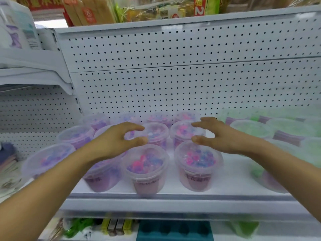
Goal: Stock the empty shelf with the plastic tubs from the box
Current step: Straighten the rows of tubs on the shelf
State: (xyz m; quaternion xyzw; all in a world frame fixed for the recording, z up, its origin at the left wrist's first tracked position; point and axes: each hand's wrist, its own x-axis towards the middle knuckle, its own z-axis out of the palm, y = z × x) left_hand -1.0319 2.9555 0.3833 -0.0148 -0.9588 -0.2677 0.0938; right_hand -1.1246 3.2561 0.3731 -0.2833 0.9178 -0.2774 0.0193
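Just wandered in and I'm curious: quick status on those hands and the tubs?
Left hand and right hand both empty, fingers loosely curved, above the pink-purple tubs. Tubs in rows on the white shelf. Green tubs to the right; nothing blocking.

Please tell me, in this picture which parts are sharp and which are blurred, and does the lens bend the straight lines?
Head view: the two front purple tubs are fairly sharp; the green tubs at right and the left edge smear into blur. The shelf and pegboard lines bow from the wide lens. Light is even, with soft glare on the lids; both hands look slightly soft.
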